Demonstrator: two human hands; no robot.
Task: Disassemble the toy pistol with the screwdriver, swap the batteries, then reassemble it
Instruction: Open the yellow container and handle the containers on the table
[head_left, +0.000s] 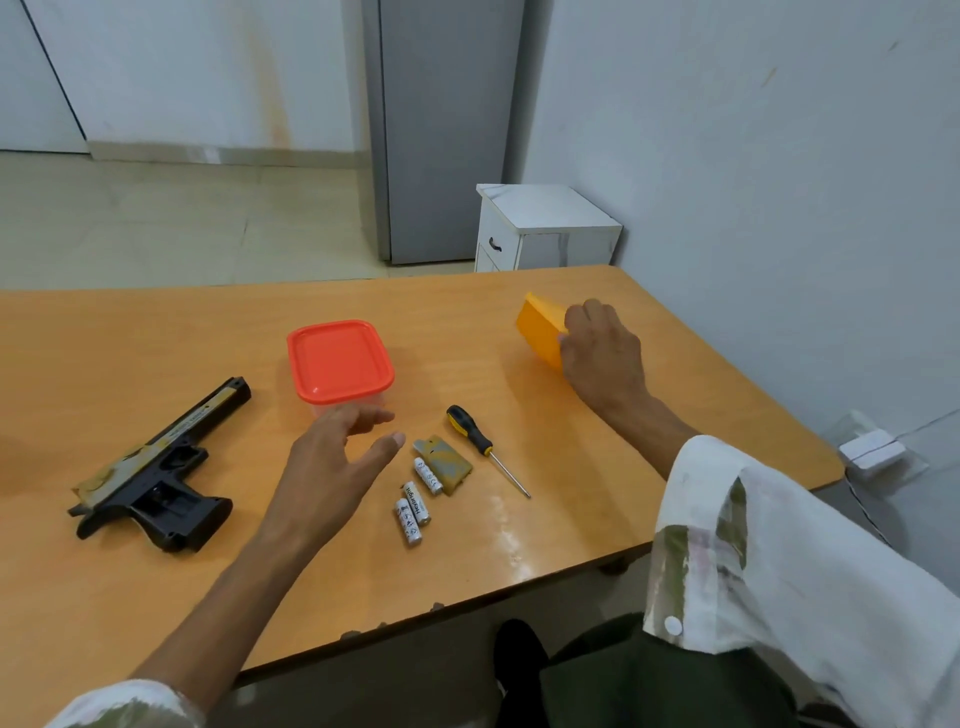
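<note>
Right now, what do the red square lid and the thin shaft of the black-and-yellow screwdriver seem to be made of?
The red square lid looks like smooth moulded plastic: uniform colour, rounded corners. The thin screwdriver shaft seems bare metal, silvery and shiny.

On my feed the right sleeve (769, 561) is loose white cloth blotched with olive green and faint pink, its wide cuff (691, 525) bearing one round white button (673, 625); the left sleeve (130, 706) matches. I see dark olive trousers (649, 686). The left hand (332, 467) and right hand (602, 353) are bare.
</note>
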